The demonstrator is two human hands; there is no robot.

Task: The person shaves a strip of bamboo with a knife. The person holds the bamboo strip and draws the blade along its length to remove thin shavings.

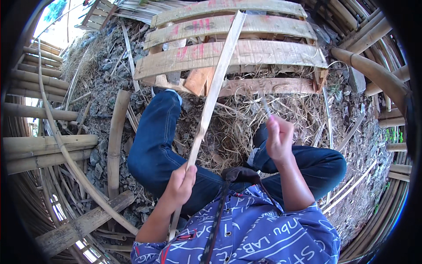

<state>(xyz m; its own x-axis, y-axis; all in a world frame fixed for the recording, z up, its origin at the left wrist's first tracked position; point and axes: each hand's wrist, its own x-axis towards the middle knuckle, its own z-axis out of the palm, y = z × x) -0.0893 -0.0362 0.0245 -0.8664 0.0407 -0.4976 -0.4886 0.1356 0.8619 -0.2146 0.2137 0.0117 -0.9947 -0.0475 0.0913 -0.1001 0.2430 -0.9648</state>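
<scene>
My left hand is closed around a long, pale split-bamboo strip. The strip slants up and away across my lap, its far end over the wooden slats. Whether it touches them I cannot tell. Below my fist its lower end runs back beside my forearm. My right hand is raised over my bent leg, apart from the strip. Its fingers are wrapped round a small knife, whose thin grey blade points away and is blurred. The grip hides most of the handle.
A slatted wooden pallet with red marks stands in front of me. Pale shavings litter the ground between my legs. Bamboo poles stack up at left, more poles at right. A short bamboo piece lies by my left knee.
</scene>
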